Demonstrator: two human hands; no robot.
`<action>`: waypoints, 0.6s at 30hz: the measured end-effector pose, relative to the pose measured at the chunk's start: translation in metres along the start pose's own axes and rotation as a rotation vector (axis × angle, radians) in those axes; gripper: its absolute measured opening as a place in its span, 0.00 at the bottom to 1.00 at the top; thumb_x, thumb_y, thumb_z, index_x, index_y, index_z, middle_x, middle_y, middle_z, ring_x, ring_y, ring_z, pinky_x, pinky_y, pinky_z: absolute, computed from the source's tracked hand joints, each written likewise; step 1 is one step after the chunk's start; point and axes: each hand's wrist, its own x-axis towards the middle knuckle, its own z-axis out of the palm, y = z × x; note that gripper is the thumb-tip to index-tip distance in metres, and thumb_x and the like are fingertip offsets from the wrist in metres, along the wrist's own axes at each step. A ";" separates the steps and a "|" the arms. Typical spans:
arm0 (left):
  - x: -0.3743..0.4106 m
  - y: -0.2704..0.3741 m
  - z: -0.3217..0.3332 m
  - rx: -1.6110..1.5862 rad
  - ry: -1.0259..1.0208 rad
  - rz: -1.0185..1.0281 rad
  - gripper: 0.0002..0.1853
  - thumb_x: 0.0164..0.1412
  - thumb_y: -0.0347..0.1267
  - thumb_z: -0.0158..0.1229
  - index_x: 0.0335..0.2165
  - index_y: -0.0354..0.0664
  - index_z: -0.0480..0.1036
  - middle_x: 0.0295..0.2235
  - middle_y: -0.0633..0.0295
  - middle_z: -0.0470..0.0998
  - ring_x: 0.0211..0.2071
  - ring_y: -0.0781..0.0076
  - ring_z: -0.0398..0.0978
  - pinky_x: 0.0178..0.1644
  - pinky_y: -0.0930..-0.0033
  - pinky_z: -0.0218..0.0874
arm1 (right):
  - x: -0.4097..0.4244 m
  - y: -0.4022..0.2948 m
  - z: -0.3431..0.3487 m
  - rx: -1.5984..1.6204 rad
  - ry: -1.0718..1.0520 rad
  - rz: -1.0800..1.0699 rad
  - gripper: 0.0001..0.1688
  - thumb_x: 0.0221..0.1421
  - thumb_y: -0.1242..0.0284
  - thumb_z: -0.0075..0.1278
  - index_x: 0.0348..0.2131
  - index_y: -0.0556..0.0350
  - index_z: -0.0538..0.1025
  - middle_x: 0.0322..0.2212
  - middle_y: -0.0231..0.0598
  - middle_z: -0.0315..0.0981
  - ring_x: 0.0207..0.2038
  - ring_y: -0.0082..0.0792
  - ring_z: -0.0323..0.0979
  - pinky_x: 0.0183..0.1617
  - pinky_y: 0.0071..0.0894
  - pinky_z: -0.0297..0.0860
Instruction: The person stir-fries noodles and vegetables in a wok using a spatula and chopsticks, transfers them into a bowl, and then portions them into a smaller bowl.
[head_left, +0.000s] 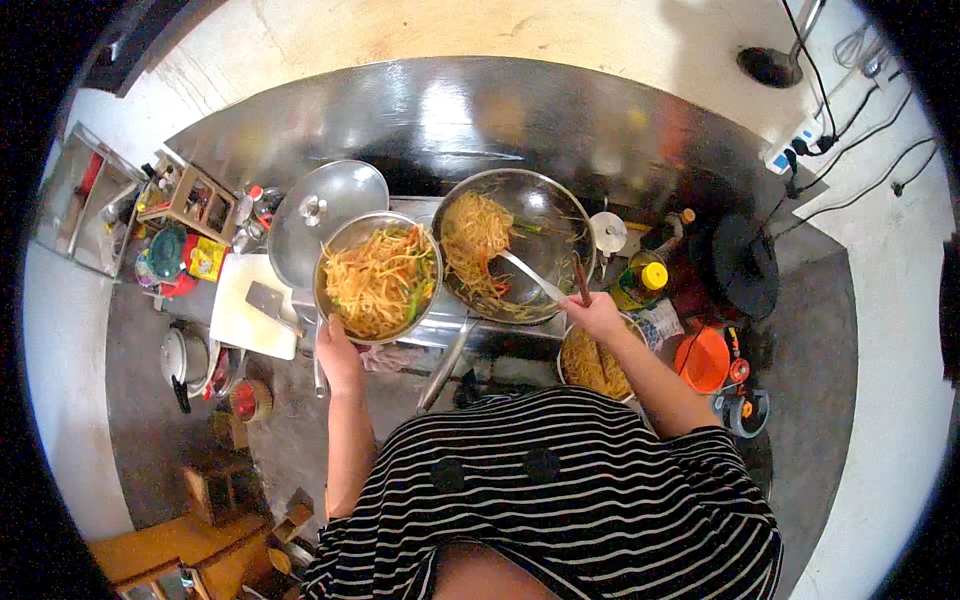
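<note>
My left hand (340, 358) grips the near rim of a metal bowl (321, 296) filled with noodles and vegetable strips (379, 281), held just left of the wok. In my right hand (595, 316) is a metal spatula (534, 276), and brown chopsticks (582, 280) stick up from the same hand. The spatula's far end is at the noodles (476, 232) on the left side of the wok (559, 217). Below my right wrist, partly hidden by the arm, a second bowl (562, 369) holds more noodles. The wok's long handle (448, 367) points towards me.
A large metal lid (330, 202) lies behind the held bowl. Left of it, a cleaver (265, 298) rests on a white cutting board (247, 322). An oil bottle with a yellow cap (654, 275) and an orange basin (703, 360) stand right. Black cords (847, 165) hang at the right wall.
</note>
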 end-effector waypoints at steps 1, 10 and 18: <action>0.000 0.002 0.002 0.012 0.008 0.022 0.19 0.64 0.38 0.39 0.32 0.29 0.67 0.23 0.58 0.71 0.19 0.73 0.70 0.21 0.72 0.62 | -0.002 0.005 0.003 0.014 0.013 -0.017 0.21 0.47 0.56 0.54 0.28 0.57 0.79 0.16 0.32 0.72 0.19 0.23 0.68 0.26 0.27 0.64; 0.015 -0.008 0.008 0.153 -0.007 0.143 0.20 0.63 0.38 0.41 0.26 0.31 0.66 0.20 0.59 0.69 0.17 0.73 0.67 0.18 0.71 0.60 | -0.064 -0.019 -0.028 0.011 0.055 0.044 0.15 0.51 0.66 0.52 0.30 0.62 0.77 0.14 0.24 0.65 0.16 0.17 0.60 0.20 0.21 0.58; 0.037 -0.050 0.040 0.262 -0.120 0.322 0.20 0.62 0.39 0.42 0.26 0.30 0.67 0.19 0.58 0.71 0.17 0.72 0.66 0.20 0.70 0.57 | -0.111 -0.092 -0.089 -0.036 0.116 0.091 0.16 0.50 0.63 0.55 0.31 0.59 0.78 0.15 0.29 0.70 0.16 0.19 0.65 0.21 0.20 0.61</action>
